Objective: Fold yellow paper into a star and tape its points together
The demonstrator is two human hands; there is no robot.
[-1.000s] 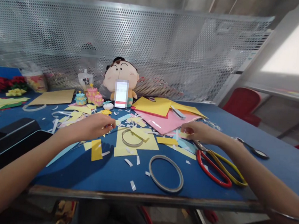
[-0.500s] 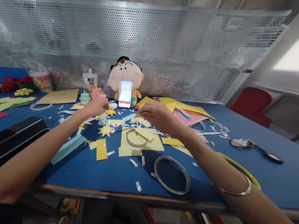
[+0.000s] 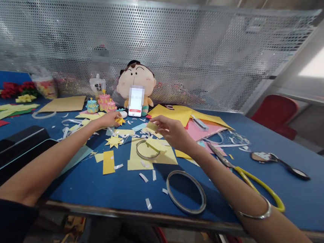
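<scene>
My left hand [image 3: 108, 120] reaches across the table, fingers closed at the left edge of a small orange-yellow paper star [image 3: 120, 121]. A paler yellow star [image 3: 114, 141] lies just in front of it. My right hand [image 3: 170, 130], thumb and fingers pinched, holds a small piece of yellow paper [image 3: 151, 127] above the scraps. Beneath it are a pale yellow sheet [image 3: 166, 154] and a thin tape ring [image 3: 140, 153] resting on that sheet. A bigger grey tape ring [image 3: 170, 186] lies closer to the front edge.
Yellow-handled scissors [image 3: 271, 193] lie partly under my right forearm. A phone [image 3: 135, 102] leans against a plush doll [image 3: 125, 82] at the back. Pink and blue paper cakes [image 3: 104, 102] stand left of it. Dark devices [image 3: 15, 146] lie at left, a black-handled brush-like item [image 3: 291, 170] at right.
My left hand has come down onto the orange-yellow star. My right hand has shifted slightly right and lower, showing the yellow paper at its fingertips. More of the scissors shows.
</scene>
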